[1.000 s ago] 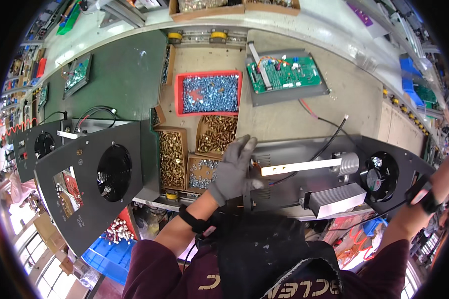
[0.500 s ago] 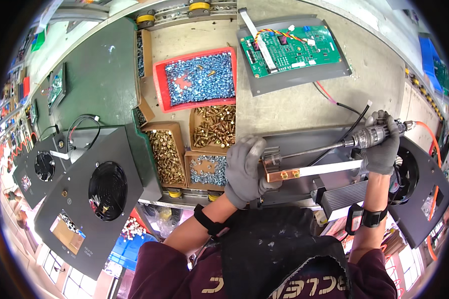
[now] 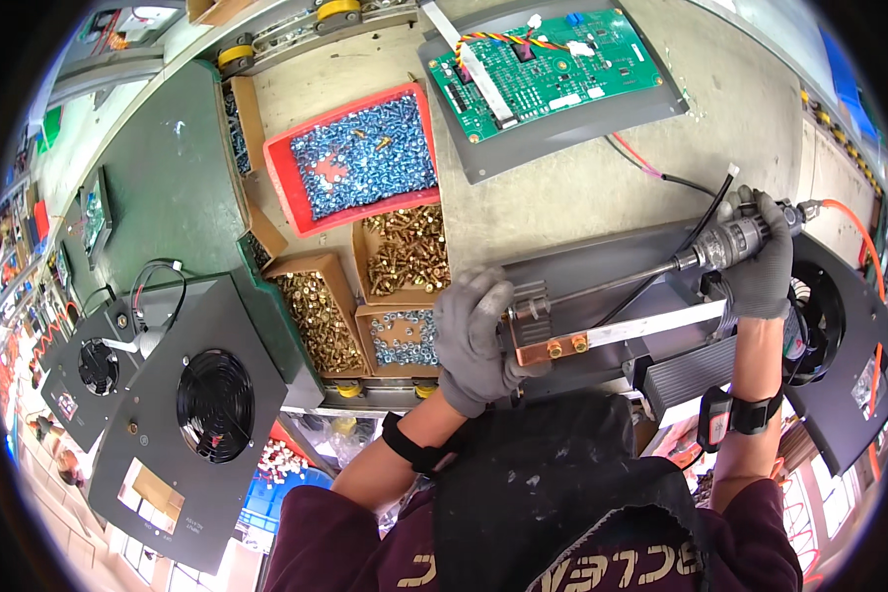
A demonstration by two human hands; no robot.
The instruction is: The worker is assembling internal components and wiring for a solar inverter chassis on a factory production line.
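At three o'clock in the view, the right hand [image 3: 763, 266], gloved in grey, closes around a power screwdriver [image 3: 728, 243] whose orange hose [image 3: 863, 242] trails off behind it. Its long shaft [image 3: 617, 284] points toward nine o'clock, ending at a small finned block [image 3: 531, 301]; whether the tip is seated is too small to tell.

Just below the centre, the left hand [image 3: 476, 340], also gloved, bends its fingers at the near end of that block and of a pale bar [image 3: 651, 329] with a copper end. How firmly it grips cannot be told. Two brass screws [image 3: 555, 349] sit in the copper. Block and bar lie over an open grey case [image 3: 582, 262], with a ribbed heat sink [image 3: 696, 380] past three o'clock from the left hand and a fan [image 3: 819, 316] farther out.

A box of nuts [image 3: 405, 333] stands at nine o'clock from the left hand, a red tray [image 3: 284, 183] of bluish screws at eleven, and a green circuit board [image 3: 602, 84] between twelve and one.

The step in hand looks like fastening the block end. The next move seems to call for a still left hand, the shaft kept in line, and steady pressure along it.
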